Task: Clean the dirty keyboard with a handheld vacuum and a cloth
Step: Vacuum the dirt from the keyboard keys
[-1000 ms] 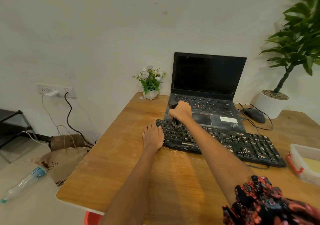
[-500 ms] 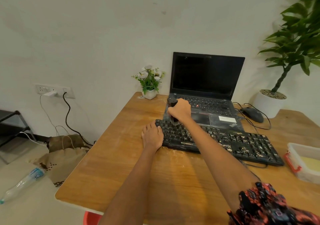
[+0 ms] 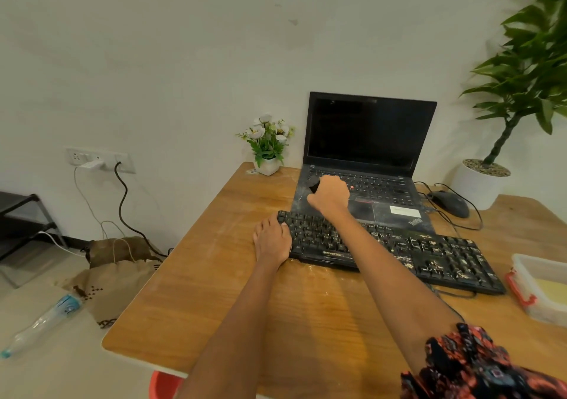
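A black keyboard (image 3: pixel 429 250) speckled with pale crumbs lies across the wooden table (image 3: pixel 214 291), in front of an open laptop. My left hand (image 3: pixel 271 239) rests flat at the keyboard's left end, fingers straight, touching its edge. My right hand (image 3: pixel 329 194) grips a small black handheld vacuum (image 3: pixel 313 186), of which only the top shows. It is held over the laptop's left palm rest, just beyond the keyboard's far left corner. Its nozzle is hidden by my fist. No cloth is in view.
The laptop (image 3: pixel 368 141) is dusty. A flower pot (image 3: pixel 267 165) stands to its left, a mouse (image 3: pixel 451 203) with cables and a potted plant (image 3: pixel 484 181) to its right. A clear box (image 3: pixel 543 288) sits at the right edge. Bags and a bottle (image 3: pixel 40 326) lie on the floor.
My right hand with the vacuum has moved away from the keyboard's top-left keys, up onto the laptop's left palm rest. My left hand has stayed at the keyboard's end.
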